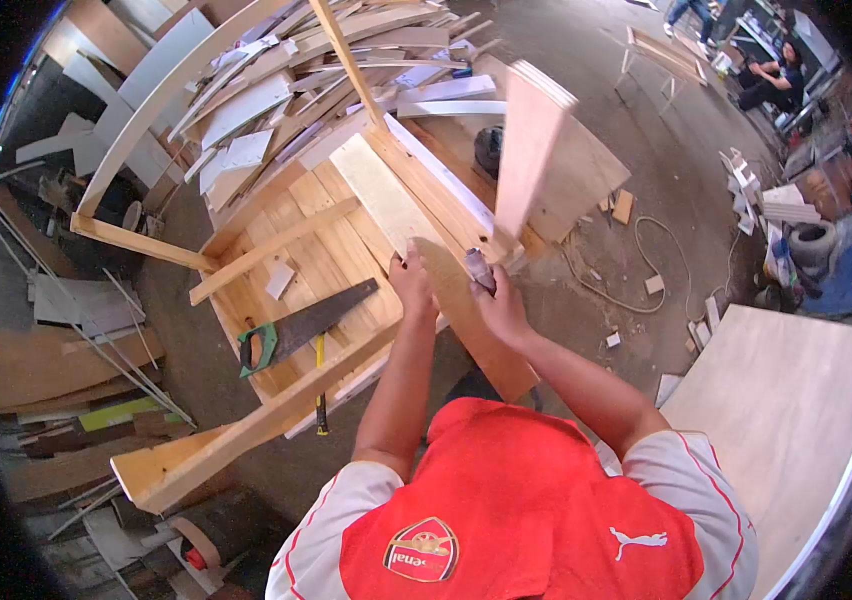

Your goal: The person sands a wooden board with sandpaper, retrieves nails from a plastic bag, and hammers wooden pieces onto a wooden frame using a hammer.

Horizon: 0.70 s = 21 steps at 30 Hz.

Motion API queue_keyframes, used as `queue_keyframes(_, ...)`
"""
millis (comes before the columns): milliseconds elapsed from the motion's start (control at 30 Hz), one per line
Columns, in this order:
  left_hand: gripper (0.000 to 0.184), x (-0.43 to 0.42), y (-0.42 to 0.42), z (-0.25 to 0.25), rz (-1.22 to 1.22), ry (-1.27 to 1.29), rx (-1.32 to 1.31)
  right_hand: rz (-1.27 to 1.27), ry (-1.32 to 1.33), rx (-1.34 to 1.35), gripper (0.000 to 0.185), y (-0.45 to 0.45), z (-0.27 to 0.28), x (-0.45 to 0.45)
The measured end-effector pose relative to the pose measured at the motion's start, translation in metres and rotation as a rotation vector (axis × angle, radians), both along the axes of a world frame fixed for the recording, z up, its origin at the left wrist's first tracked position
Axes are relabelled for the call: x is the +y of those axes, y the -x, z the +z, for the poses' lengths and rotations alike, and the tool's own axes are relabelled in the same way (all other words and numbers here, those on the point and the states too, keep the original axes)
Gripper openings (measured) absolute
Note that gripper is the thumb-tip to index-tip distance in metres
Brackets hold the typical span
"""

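A long pale board (446,270) lies across the wooden frame (276,395) and slants down toward my body. My left hand (414,280) is closed on the board's left edge. On the board's other side, my right hand (501,305) is wrapped round a small grey cylindrical tool (479,268), close to the board's surface. Left of my left hand, a handsaw (316,325) with a green handle rests on the frame's planks. A yellow and black tool (321,385), perhaps a hammer, hangs beside the saw.
An upright plank (531,145) rises beyond my right hand. Scrap wood (266,100) is heaped behind the frame. A large panel (776,420) stands at the right. A cable (616,300) curls over the floor. A seated person (781,80) is at the far right.
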<state>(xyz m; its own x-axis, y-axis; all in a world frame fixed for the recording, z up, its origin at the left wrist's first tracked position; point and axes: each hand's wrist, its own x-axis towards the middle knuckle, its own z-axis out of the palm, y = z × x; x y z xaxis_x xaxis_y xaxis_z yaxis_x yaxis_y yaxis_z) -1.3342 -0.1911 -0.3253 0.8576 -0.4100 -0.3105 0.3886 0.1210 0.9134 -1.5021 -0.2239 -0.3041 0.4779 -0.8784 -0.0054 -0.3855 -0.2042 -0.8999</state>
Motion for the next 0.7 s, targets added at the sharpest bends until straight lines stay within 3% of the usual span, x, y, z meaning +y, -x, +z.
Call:
queue_keyframes(100, 0.032, -0.029, -0.030, -0.019, -0.091, -0.032, -0.154, -0.023, -0.077, 0.111, 0.034, -0.041, 0.002, -0.032)
queue_keyframes(233, 0.033, -0.039, -0.040, -0.033, -0.235, -0.145, 0.019, -0.064, -0.052, 0.150, 0.028, -0.084, -0.033, -0.065)
queue_keyframes(333, 0.034, -0.036, -0.025, -0.027, -0.225, -0.265, 0.088, -0.064, -0.134, 0.203, 0.030, -0.108, -0.038, -0.080)
queue_keyframes(433, 0.035, -0.034, -0.021, -0.060, -0.230, -0.339, 0.092, -0.027, -0.116, 0.196, 0.035, -0.126, -0.054, -0.093)
queue_keyframes(567, 0.041, -0.039, -0.020, -0.091, -0.069, -0.254, -0.001, 0.021, -0.213, 0.278, 0.039, -0.135, -0.061, -0.100)
queue_keyframes(700, 0.047, -0.046, -0.018, -0.075, -0.057, -0.343, -0.042, 0.003, -0.187, 0.160, 0.042, -0.140, -0.097, -0.106)
